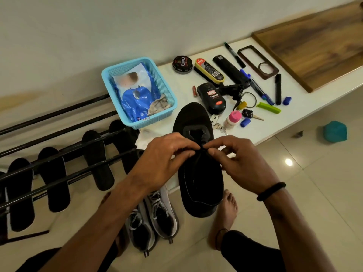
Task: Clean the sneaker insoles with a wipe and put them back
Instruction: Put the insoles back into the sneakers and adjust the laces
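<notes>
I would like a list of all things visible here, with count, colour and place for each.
black sneaker: 1, black, held over shelf edge
insoles: 5 visible, black, on rack at left
grey sneakers: 2, grey-white, on floor
basket: 1, light blue, on shelf
wipes pack: 1, blue, inside basket
used wipe: 1, greyish, in basket
polish tin: 1, black, on shelf
polish bottle: 1, black, on shelf
wooden board: 1, brown, right
left hand: pinching sneaker
right hand: pinching sneaker

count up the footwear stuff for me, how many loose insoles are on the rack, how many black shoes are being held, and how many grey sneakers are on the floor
Loose insoles on the rack: 4
Black shoes held by both hands: 1
Grey sneakers on the floor: 2
Total: 7
</notes>
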